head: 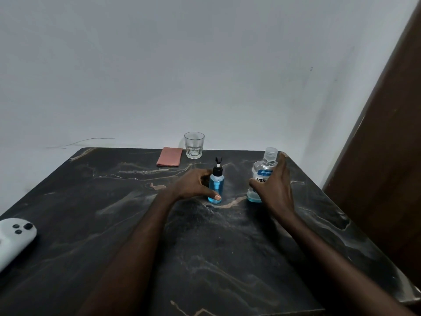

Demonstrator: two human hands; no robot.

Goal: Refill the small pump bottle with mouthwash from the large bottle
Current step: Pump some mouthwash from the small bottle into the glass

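While the small pump bottle (pixel 217 184), filled with blue liquid, stands upright on the dark surface (pixel 227 247), the left hand (pixel 193 185) grips it, thumb at its base and fingers curled behind. Just beside it, the right hand (pixel 274 190) clasps the capped large bottle (pixel 262 167), thumb and fingers pinching its sides. A glass (pixel 194 145) and a pink cloth (pixel 169 156) sit behind; a white controller (pixel 13 238) lies far left.

"LISTE" on large bottle (pixel 262 176) label

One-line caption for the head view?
Left hand grips the small pump bottle, right hand holds the large mouthwash bottle, both upright on the table.
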